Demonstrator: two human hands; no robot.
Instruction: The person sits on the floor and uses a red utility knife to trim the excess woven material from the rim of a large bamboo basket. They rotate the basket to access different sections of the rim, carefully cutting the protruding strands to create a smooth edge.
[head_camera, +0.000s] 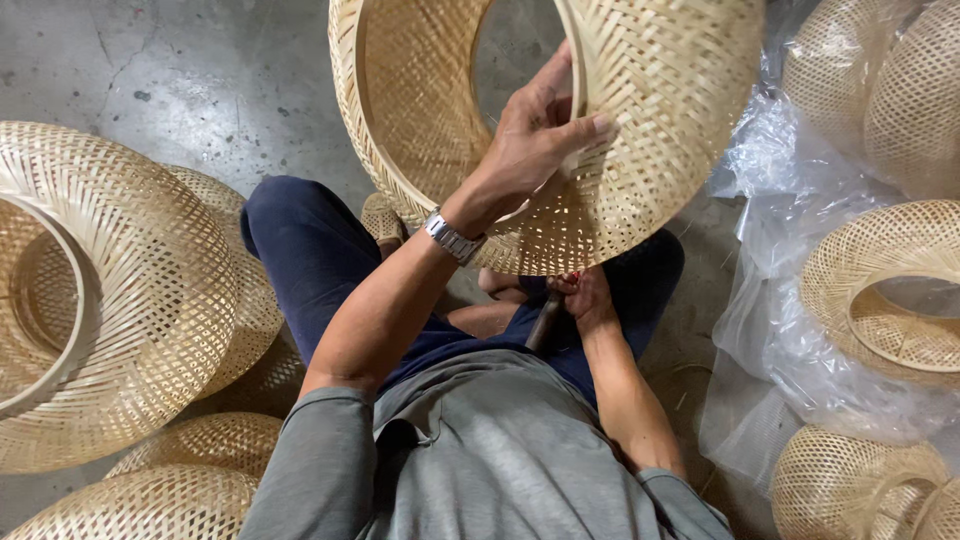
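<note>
Grey shirt (480, 450) fills the bottom centre; above it, the left hand (535, 140) pinches the woven bamboo shade's (640, 120) inner rim, tilting it up at top centre so the right hand (585, 298), fisted round a dark-handled tool (543, 322), gets underneath.

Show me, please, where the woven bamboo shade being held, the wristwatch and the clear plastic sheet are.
woven bamboo shade (670, 90), head view, on its outer woven wall.
wristwatch (452, 238), head view, on the metal band at the left wrist.
clear plastic sheet (775, 250), head view, on a crumpled bare fold.
</note>
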